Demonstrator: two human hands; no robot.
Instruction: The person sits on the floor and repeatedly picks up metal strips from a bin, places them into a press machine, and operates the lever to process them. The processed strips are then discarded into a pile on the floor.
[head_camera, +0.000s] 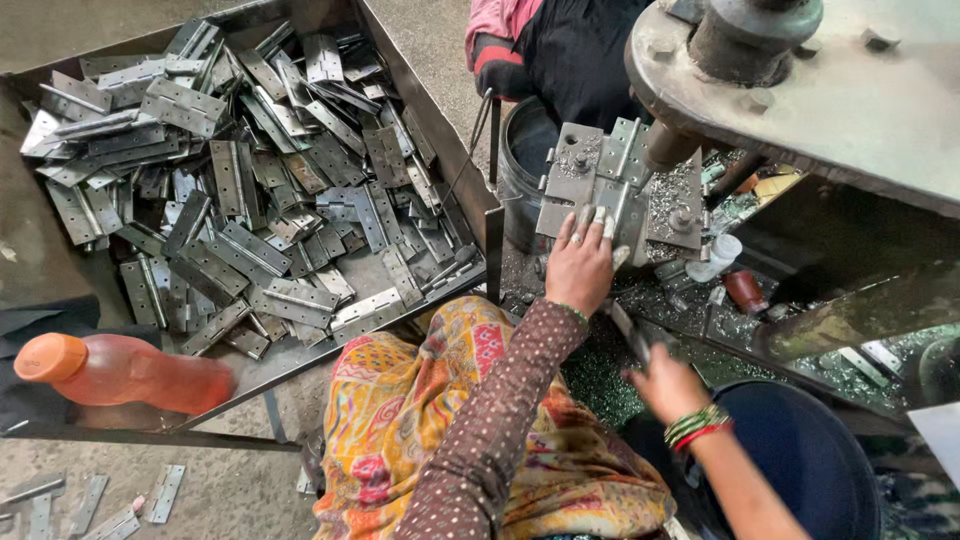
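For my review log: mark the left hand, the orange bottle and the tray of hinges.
left hand (580, 262), head view, on the back of the hand.
orange bottle (150, 375), head view, on its body.
tray of hinges (425, 95), head view, on its right wall.

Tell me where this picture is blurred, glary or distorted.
Head view: the right hand is motion-blurred; the left hand on the metal jig is sharper. Soft daylight, with mild sheen on the hinges in the tray. The wide lens bows the edges; the machine arm looms large.
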